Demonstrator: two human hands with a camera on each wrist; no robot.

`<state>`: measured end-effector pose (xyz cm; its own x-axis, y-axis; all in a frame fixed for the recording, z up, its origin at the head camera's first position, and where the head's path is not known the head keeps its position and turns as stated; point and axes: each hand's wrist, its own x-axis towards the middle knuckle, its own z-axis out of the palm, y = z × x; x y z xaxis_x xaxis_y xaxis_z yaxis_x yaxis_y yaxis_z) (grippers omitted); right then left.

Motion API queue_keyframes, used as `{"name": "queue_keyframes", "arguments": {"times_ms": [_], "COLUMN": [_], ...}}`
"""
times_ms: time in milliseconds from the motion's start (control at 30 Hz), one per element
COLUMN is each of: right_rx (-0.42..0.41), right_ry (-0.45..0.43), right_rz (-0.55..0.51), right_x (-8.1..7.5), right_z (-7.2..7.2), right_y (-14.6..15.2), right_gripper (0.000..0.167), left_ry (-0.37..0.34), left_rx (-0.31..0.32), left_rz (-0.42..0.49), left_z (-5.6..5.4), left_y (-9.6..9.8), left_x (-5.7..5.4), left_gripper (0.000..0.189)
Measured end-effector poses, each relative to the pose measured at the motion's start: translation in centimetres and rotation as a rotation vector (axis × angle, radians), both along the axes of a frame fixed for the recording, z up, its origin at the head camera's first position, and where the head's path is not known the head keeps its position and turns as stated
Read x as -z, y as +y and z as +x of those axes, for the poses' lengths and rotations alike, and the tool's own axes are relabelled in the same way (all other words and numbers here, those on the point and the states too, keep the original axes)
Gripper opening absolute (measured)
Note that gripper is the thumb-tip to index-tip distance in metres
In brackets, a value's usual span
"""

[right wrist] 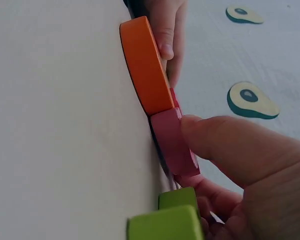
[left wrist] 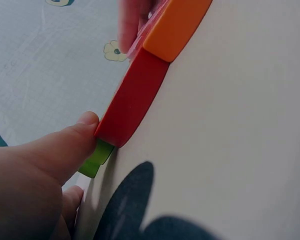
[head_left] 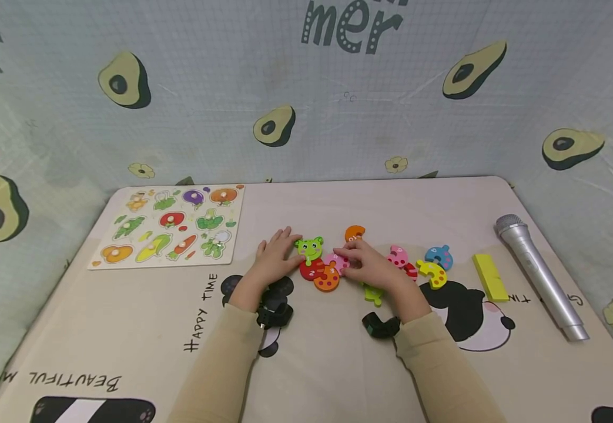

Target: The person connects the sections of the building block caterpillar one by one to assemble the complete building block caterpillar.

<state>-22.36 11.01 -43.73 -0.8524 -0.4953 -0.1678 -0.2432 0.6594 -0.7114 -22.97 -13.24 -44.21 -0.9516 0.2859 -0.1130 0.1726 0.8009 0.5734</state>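
In the head view a wooden number-caterpillar puzzle is partly joined at the table's middle. It has a green animal-face head (head_left: 310, 248), a red piece (head_left: 311, 270) marked 2, an orange piece (head_left: 327, 278) marked 3 and a pink dotted piece (head_left: 332, 260). My left hand (head_left: 274, 258) lies beside the head with fingers spread; its thumb touches the head's edge near the red piece (left wrist: 132, 97). My right hand (head_left: 375, 267) pinches the pink piece (right wrist: 172, 142) between thumb and fingers, against the orange piece (right wrist: 145, 65). Part of the pink piece is hidden by the fingers.
Loose puzzle pieces lie around the right hand: orange (head_left: 355, 232), green (head_left: 373, 294), pink (head_left: 397, 255), red (head_left: 411, 271), yellow (head_left: 433, 274) and blue (head_left: 439, 257). Farther right are a yellow block (head_left: 490, 277) and a silver microphone (head_left: 544, 279). A vegetable board (head_left: 142, 235) lies at left.
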Motion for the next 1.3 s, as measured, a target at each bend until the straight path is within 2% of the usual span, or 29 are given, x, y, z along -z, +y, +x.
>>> {"name": "queue_keyframes", "arguments": {"times_ms": [267,433,600,733,967,1300], "right_rx": [-0.011,0.014,0.096,0.117,0.149,0.135], "right_ry": [0.013,0.075,0.182,0.232,0.225,0.188], "right_rz": [-0.003,-0.028,-0.029,-0.027,-0.027,-0.002], "right_x": [0.0,-0.4,-1.8,-2.4,-2.7,-1.6], "right_z": [0.1,0.3,1.3,2.1,3.7,3.7], "right_y": [0.0,0.3,2.6,5.2,8.7,8.7], "right_gripper": [0.049,0.049,0.049,0.047,0.050,0.050], "left_ry": [0.001,0.004,0.005,-0.003,-0.004,-0.004], "left_rx": [0.002,0.000,0.002,-0.001,0.001,-0.001], "left_rz": [0.001,-0.001,-0.003,-0.007,-0.009,-0.010], "left_z": [0.0,0.0,-0.1,-0.1,-0.1,-0.1], "left_y": [-0.1,-0.2,0.0,0.1,0.0,-0.1], "left_x": [0.1,0.4,0.5,0.4,0.3,0.2], "left_gripper": [0.052,0.052,0.053,0.054,0.054,0.052]}}
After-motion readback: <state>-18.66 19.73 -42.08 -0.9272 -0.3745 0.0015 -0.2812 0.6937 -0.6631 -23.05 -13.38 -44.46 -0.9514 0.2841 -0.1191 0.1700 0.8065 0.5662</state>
